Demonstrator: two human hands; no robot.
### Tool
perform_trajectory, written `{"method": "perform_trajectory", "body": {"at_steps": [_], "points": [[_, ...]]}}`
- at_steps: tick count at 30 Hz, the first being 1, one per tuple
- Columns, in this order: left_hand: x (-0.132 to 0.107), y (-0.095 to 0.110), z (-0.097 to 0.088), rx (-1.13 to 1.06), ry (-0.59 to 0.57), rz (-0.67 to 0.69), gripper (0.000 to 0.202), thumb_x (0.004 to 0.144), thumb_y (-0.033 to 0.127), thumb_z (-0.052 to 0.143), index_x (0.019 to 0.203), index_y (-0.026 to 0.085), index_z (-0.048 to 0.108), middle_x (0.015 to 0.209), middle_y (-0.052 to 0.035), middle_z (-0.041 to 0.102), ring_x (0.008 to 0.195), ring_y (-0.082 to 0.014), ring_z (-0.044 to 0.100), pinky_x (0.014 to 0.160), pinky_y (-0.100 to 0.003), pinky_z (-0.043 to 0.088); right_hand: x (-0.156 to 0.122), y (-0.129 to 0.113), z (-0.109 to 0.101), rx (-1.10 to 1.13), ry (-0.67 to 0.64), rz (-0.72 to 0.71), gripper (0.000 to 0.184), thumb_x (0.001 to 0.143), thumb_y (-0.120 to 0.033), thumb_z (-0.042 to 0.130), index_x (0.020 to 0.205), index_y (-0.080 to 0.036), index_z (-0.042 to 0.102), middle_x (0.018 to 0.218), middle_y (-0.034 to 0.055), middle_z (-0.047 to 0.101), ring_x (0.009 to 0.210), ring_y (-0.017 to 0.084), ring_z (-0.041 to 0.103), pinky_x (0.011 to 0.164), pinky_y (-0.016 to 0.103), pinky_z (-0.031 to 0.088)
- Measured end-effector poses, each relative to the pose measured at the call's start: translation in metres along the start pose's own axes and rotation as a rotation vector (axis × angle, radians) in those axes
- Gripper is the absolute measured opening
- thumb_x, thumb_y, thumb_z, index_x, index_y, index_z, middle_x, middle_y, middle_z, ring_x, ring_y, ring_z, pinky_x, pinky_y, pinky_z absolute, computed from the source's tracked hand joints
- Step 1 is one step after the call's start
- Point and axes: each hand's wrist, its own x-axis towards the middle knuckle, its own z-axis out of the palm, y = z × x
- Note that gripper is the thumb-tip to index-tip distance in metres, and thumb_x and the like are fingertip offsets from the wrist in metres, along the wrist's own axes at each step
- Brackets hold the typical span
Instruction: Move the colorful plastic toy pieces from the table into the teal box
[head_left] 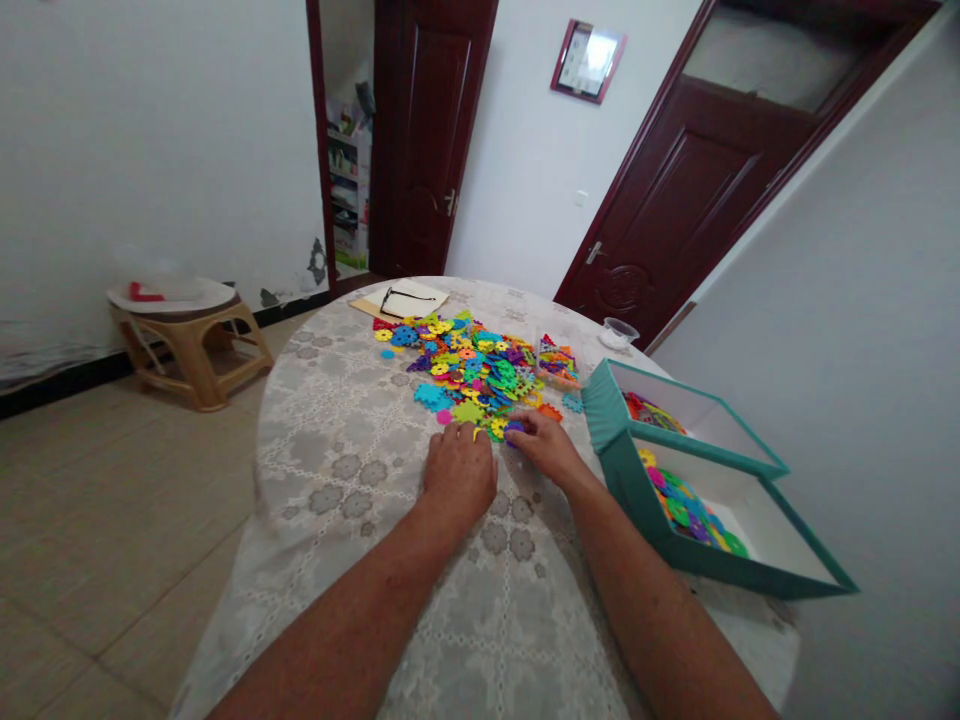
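A heap of colourful flat plastic gear pieces [469,365] lies on the table. At its near edge, my right hand [549,448] pinches a dark blue gear piece [514,430] between thumb and fingers. To the left, my left hand [460,468] rests back-up with its fingers curled. Its fingertips are turned away, so what they hold is hidden. A lime green gear [466,411] lies just beyond the left fingers, and a yellow gear piece [497,428] sits between the two hands. A pink disc [444,417] and a light blue gear [433,397] are close by.
A teal two-part box [652,500] with more pieces stands at the right. Behind the heap are a clear container [559,362] of pieces and a small clear bowl [619,333]. Glasses [405,297] lie on paper at the far left. A stool [202,345] stands beyond the table [315,440].
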Motion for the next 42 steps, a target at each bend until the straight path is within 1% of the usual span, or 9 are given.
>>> {"method": "perform_trajectory", "body": {"at_steps": [4, 6, 12, 21, 26, 31, 37, 40, 42], "points": [[0.002, -0.005, 0.002, -0.002, -0.082, -0.012, 0.033, 0.096, 0.031, 0.054, 0.119, 0.014, 0.069, 0.124, -0.0209, 0.065, 0.121, -0.0382, 0.052, 0.098, -0.053, 0.044, 0.021, 0.000, 0.004, -0.266, 0.030, -0.044, 0.038, 0.080, -0.030, 0.073, 0.114, -0.016, 0.075, 0.116, 0.0093, 0.074, 0.110, 0.025, 0.065, 0.099, 0.034, 0.048], [0.003, -0.007, 0.005, -0.013, -0.080, 0.007, 0.033, 0.095, 0.031, 0.055, 0.119, 0.014, 0.069, 0.127, -0.0205, 0.064, 0.123, -0.0388, 0.051, 0.098, -0.054, 0.045, 0.026, 0.001, 0.003, -0.307, -0.021, -0.068, 0.035, 0.080, -0.031, 0.075, 0.111, -0.016, 0.077, 0.115, 0.0099, 0.075, 0.112, 0.026, 0.065, 0.101, 0.035, 0.047], [0.005, -0.013, 0.010, -0.031, -0.049, 0.043, 0.029, 0.095, 0.028, 0.054, 0.118, 0.019, 0.070, 0.126, -0.0151, 0.067, 0.122, -0.0363, 0.052, 0.096, -0.051, 0.046, 0.013, -0.003, -0.003, -0.312, -0.182, -0.149, 0.027, 0.077, -0.031, 0.078, 0.101, -0.019, 0.077, 0.100, 0.0037, 0.075, 0.094, 0.022, 0.066, 0.088, 0.032, 0.049], [0.007, -0.010, 0.021, -0.147, -0.131, 0.198, 0.027, 0.095, 0.016, 0.051, 0.111, 0.020, 0.072, 0.115, -0.0109, 0.069, 0.110, -0.0281, 0.057, 0.097, -0.040, 0.046, -0.056, -0.009, -0.014, -0.127, -0.256, -0.050, 0.012, 0.080, -0.029, 0.072, 0.085, -0.020, 0.066, 0.075, -0.0027, 0.063, 0.071, 0.015, 0.054, 0.062, 0.023, 0.038], [0.007, -0.011, 0.021, -0.172, -0.122, 0.184, 0.037, 0.093, 0.015, 0.052, 0.125, 0.020, 0.068, 0.119, -0.0108, 0.068, 0.112, -0.0275, 0.057, 0.100, -0.039, 0.045, -0.071, 0.006, -0.023, 0.142, -0.202, 0.044, 0.022, 0.086, -0.041, 0.068, 0.090, -0.021, 0.060, 0.072, -0.0039, 0.059, 0.061, 0.013, 0.051, 0.056, 0.024, 0.038], [0.007, -0.010, 0.021, -0.149, -0.132, 0.183, 0.033, 0.091, 0.026, 0.061, 0.122, 0.021, 0.069, 0.119, -0.0116, 0.066, 0.113, -0.0291, 0.057, 0.102, -0.041, 0.046, -0.076, 0.014, -0.034, 0.239, -0.190, 0.114, 0.028, 0.087, -0.044, 0.067, 0.102, -0.022, 0.060, 0.072, -0.0044, 0.058, 0.055, 0.012, 0.050, 0.050, 0.023, 0.038], [0.008, -0.005, 0.016, -0.137, -0.152, 0.192, 0.047, 0.084, 0.047, 0.075, 0.123, 0.022, 0.069, 0.123, -0.0115, 0.064, 0.116, -0.0317, 0.055, 0.102, -0.043, 0.047, -0.080, 0.013, -0.041, 0.010, -0.205, 0.024, 0.053, 0.085, -0.032, 0.065, 0.137, -0.020, 0.063, 0.095, 0.0020, 0.070, 0.079, 0.018, 0.062, 0.071, 0.027, 0.048], [0.010, -0.004, 0.015, -0.118, -0.166, 0.187, 0.048, 0.081, 0.050, 0.079, 0.120, 0.023, 0.070, 0.123, -0.0110, 0.064, 0.115, -0.0318, 0.055, 0.100, -0.042, 0.047, -0.078, 0.007, -0.038, -0.147, -0.201, -0.015, 0.055, 0.085, -0.028, 0.065, 0.139, -0.020, 0.064, 0.117, 0.0076, 0.073, 0.101, 0.023, 0.065, 0.091, 0.032, 0.048], [0.011, -0.004, 0.016, -0.104, -0.170, 0.186, 0.041, 0.083, 0.047, 0.078, 0.116, 0.024, 0.071, 0.120, -0.0102, 0.064, 0.113, -0.0307, 0.055, 0.097, -0.041, 0.047, -0.075, 0.001, -0.036, -0.220, -0.224, -0.022, 0.049, 0.085, -0.027, 0.065, 0.133, -0.021, 0.066, 0.120, 0.0086, 0.073, 0.106, 0.024, 0.064, 0.091, 0.031, 0.046]]}}
